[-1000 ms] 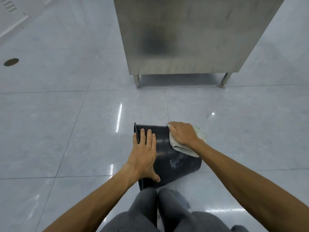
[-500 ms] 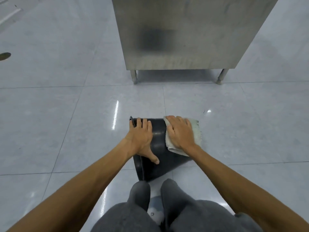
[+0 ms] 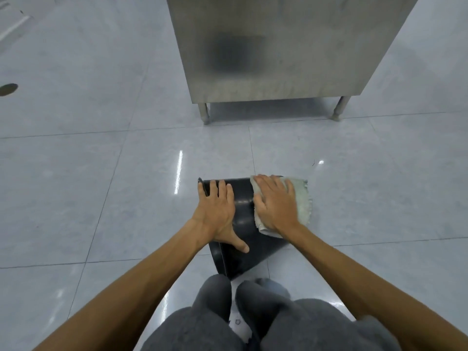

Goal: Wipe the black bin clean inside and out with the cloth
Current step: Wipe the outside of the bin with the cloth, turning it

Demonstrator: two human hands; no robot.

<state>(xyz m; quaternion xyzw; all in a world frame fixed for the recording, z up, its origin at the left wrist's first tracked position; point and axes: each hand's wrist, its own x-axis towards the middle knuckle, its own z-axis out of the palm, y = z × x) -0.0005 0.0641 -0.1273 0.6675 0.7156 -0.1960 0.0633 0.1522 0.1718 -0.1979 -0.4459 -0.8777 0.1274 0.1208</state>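
The bin (image 3: pixel 243 219) lay on its side. The left hand (image 3: pixel 217 214) lay flat, steadying it. The right hand (image 3: pixel 274 202), flat, pressed the cloth (image 3: pixel 302 198) on the outside. The inside looked not yet wiped.

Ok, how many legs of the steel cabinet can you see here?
2. One leg stands under the steel cabinet at its near left corner, the other leg under its near right corner. Any rear legs are hidden behind the cabinet body.
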